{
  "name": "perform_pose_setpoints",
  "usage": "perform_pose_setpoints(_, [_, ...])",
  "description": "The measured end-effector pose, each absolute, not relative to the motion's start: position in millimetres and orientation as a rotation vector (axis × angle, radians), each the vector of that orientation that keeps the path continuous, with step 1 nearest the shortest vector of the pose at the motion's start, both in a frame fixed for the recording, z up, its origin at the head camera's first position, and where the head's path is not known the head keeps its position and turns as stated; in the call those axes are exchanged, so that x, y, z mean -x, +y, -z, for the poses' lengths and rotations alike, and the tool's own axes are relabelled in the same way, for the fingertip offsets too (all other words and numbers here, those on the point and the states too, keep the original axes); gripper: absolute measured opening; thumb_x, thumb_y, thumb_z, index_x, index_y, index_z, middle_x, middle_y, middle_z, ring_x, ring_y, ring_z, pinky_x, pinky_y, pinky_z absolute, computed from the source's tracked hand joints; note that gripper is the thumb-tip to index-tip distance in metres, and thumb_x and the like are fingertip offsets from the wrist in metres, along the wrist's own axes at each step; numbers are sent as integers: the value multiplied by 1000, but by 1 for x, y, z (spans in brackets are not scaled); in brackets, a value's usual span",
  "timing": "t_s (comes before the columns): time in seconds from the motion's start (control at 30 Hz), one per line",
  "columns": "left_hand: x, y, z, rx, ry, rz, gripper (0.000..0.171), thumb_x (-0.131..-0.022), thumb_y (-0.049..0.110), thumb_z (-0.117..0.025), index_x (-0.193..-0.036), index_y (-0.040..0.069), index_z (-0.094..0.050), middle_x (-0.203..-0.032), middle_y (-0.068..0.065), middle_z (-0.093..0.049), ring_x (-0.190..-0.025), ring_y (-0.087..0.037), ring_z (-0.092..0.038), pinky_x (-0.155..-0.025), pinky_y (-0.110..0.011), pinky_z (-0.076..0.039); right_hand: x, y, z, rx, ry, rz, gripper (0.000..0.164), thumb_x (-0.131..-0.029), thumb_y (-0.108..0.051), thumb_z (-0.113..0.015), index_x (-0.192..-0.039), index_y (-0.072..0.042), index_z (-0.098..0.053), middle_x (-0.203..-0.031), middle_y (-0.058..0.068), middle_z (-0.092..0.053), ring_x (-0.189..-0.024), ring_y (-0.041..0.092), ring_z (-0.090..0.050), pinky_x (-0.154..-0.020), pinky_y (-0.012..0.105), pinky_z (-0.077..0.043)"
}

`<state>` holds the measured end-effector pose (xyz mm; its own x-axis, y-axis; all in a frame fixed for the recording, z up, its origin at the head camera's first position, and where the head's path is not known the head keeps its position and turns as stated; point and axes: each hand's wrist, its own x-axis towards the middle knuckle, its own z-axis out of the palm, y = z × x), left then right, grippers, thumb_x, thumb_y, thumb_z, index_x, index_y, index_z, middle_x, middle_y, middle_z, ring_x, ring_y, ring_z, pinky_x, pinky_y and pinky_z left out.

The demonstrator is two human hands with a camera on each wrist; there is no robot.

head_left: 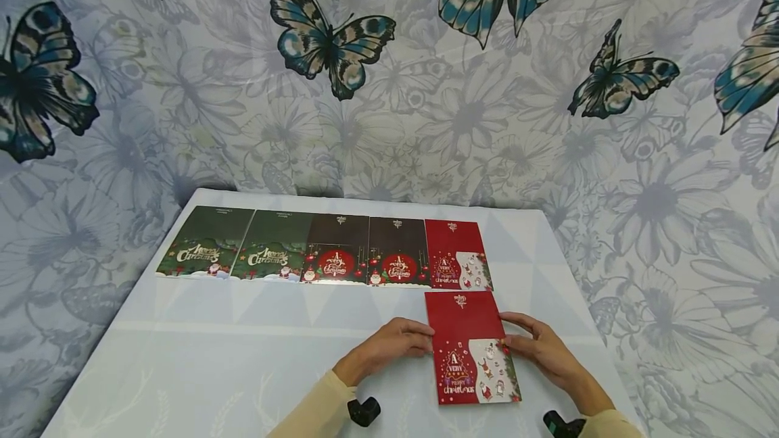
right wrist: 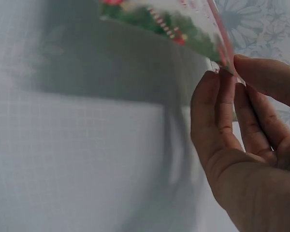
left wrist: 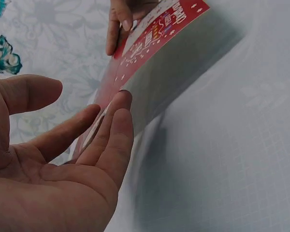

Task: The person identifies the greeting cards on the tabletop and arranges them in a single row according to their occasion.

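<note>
A red and white Christmas card (head_left: pixel 465 320), spread flat with its printed half toward me, is held a little above the table by both hands. At its left edge, my left hand (head_left: pixel 389 347) supports it with nearly straight fingers (left wrist: pixel 117 140); the thumb stands apart from the card. My right hand (head_left: pixel 544 350) pinches the right edge between thumb and fingers, as the right wrist view shows. A matching red card (head_left: pixel 453 238) lies just beyond, at the right end of a row.
The row continues left with two dark cards (head_left: pixel 397 232) and two green cards (head_left: pixel 207 228) along the far side of the pale table (head_left: pixel 243 357). A butterfly-patterned cloth (head_left: pixel 377 140) hangs behind. A black wrist device (head_left: pixel 364 412) sits at the left sleeve.
</note>
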<state>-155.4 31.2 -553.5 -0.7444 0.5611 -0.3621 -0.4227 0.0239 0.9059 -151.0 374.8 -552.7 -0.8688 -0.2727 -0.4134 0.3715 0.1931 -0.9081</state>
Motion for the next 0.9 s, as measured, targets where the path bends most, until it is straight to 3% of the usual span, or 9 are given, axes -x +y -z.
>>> perform_pose_setpoints(0.2, [157,33,555,-137,1632,-1833,32,-96,10,-61,-126,0,-66,-115,-12,-69,-99,-24,-70,-95,-42,-56,152,370,553,-137,2044,1764,62,-96,-14,-66,-150,2,-38,-150,23,-41,-111,20,-65,-92,31,-57])
perform_pose_setpoints(0.33, [158,36,554,-114,1652,-1871,35,-95,7,-60,-129,6,-65,-111,-14,-68,-95,-26,-71,-90,-43,-58,156,368,552,-168,2089,1776,60,-95,-14,-66,-149,-1,-41,-139,8,-52,-108,20,-66,-91,35,-57])
perform_pose_setpoints(0.5, [158,41,552,-135,1723,-1887,42,-94,6,-63,-135,15,-60,-113,-15,-67,-91,-26,-71,-89,-43,-58,159,367,549,-182,2164,1775,58,-96,-14,-66,-148,-4,-43,-133,-5,-53,-105,17,-66,-87,36,-57])
perform_pose_setpoints(0.73, [157,50,551,-230,1784,-1972,49,-95,6,-64,-142,14,-53,-107,-19,-74,-90,-21,-73,-87,-40,-59,163,365,544,-178,2220,1796,56,-97,-20,-66,-147,-3,-44,-140,3,-47,-105,13,-65,-85,33,-59])
perform_pose_setpoints(0.9, [158,57,551,-217,1797,-2069,50,-95,1,-63,-142,12,-53,-95,-24,-74,-80,-16,-67,-82,-41,-61,166,362,544,-177,2244,1799,55,-98,-25,-65,-145,-2,-47,-141,9,-46,-104,13,-65,-85,33,-59])
